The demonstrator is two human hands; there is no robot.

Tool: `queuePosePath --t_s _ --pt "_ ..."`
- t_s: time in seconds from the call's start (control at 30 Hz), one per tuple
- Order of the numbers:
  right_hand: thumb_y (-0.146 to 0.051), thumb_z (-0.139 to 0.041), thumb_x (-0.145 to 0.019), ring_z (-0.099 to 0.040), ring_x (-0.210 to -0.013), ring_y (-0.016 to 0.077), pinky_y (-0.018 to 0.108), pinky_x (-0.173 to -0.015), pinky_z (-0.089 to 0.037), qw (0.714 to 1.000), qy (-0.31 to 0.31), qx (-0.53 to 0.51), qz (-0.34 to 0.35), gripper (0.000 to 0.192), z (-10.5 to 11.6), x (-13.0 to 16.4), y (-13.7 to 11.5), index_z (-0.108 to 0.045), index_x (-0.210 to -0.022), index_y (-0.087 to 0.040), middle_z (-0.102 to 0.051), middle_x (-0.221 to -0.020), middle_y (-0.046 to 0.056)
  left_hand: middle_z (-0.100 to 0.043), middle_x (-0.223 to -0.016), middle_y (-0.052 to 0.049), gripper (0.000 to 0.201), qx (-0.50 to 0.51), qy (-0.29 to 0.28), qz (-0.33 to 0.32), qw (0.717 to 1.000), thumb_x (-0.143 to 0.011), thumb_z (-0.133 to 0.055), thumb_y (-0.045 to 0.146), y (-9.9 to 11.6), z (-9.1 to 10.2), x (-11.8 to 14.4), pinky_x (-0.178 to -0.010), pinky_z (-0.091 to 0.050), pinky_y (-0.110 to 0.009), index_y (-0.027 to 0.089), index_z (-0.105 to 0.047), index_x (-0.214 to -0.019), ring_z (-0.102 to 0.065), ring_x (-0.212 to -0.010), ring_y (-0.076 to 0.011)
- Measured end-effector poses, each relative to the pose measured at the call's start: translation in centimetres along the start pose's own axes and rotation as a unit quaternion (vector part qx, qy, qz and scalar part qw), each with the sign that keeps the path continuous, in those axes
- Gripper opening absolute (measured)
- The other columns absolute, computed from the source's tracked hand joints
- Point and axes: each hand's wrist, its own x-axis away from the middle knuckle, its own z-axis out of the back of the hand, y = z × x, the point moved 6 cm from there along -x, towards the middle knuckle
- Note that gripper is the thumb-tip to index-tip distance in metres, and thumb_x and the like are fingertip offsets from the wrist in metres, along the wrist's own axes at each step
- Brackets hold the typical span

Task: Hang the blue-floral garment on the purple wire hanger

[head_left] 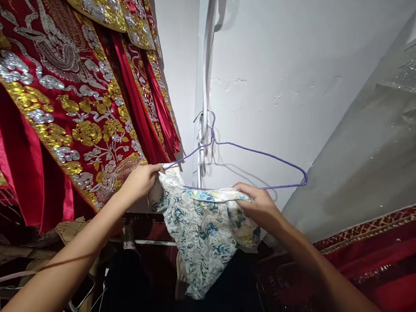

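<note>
A white garment with a blue, green and yellow floral print (202, 231) hangs between my two hands. My left hand (144, 177) pinches its upper left part, where the left arm of a purple wire hanger (261, 152) runs into the cloth. My right hand (258, 200) grips the garment's upper right edge, closed on the fabric. The hanger's right end sticks out bare beyond my right hand, and its lower bar passes behind the neckline. The hanger's hook points up, close to a white vertical rail; whether it touches the rail I cannot tell.
Red garments with gold and silver embroidery (90, 105) hang on the left. The white rail (205, 70) runs up the pale wall (279, 51). A translucent sheet (379, 153) and red trimmed fabric (389, 259) fill the right side. My shoe (129, 238) shows below.
</note>
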Motion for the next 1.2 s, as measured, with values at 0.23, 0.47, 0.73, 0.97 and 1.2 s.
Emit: queuePosePath --t_s 0.23,0.47,0.73,0.97,1.2 --pt "-0.023 -0.052 -0.074 -0.059 -0.083 0.0211 0.027 -0.071 -0.042 1.000 -0.007 -0.014 0.001 0.019 -2.6 0.5 -0.1 -0.067 -0.085 -0.020 -0.068 -0.084 -0.001 -0.073 -0.087 -0.004 0.036 0.113 0.067 -0.037 0.991 -0.081 -0.037 0.007 3.8 1.4 -2.2 -0.077 -0.049 -0.029 0.019 -0.070 -0.086 -0.067 -0.081 -0.0208" --pt "-0.015 -0.052 -0.068 -0.064 -0.098 0.0247 0.031 -0.082 -0.048 0.997 0.062 0.042 0.000 0.062 -0.1 1.0 2.0 -0.068 -0.127 -0.027 -0.072 -0.107 0.001 -0.070 -0.116 -0.006 0.036 0.124 0.147 -0.116 0.974 -0.094 -0.040 0.012 7.2 -0.6 -1.4 -0.095 -0.050 -0.032 0.022 -0.064 -0.119 -0.065 -0.109 -0.0203" --pt "-0.030 -0.073 -0.076 -0.060 -0.064 0.0225 0.032 -0.057 -0.043 0.960 0.244 0.133 -0.036 0.112 7.1 2.8 0.0 -0.004 -0.163 -0.016 -0.070 -0.082 0.008 -0.073 -0.121 -0.006 0.035 0.094 0.163 -0.110 0.976 -0.097 -0.045 0.020 5.5 0.6 -1.6 -0.095 -0.052 -0.033 0.020 -0.066 -0.125 -0.069 -0.108 -0.0217" --pt "-0.045 -0.069 -0.077 -0.059 -0.069 0.0224 0.032 -0.060 -0.041 0.958 0.172 0.230 -0.020 0.059 9.3 -0.9 1.5 -0.069 -0.129 -0.019 -0.066 -0.081 0.006 -0.077 -0.087 -0.005 0.026 0.090 0.182 -0.111 0.973 -0.089 -0.051 0.020 5.3 2.4 -2.2 -0.073 -0.050 -0.027 0.016 -0.075 -0.098 -0.070 -0.075 -0.0185" --pt "-0.051 -0.075 -0.071 -0.064 -0.064 0.0225 0.033 -0.060 -0.047 0.994 0.013 -0.075 -0.083 0.033 8.8 -1.6 1.8 -0.074 -0.075 -0.018 -0.071 -0.072 0.008 -0.074 -0.087 -0.003 0.032 0.061 0.180 -0.019 0.982 -0.095 -0.048 0.038 2.3 3.2 -2.0 -0.070 -0.045 -0.027 0.022 -0.070 -0.112 -0.066 -0.073 -0.0188"
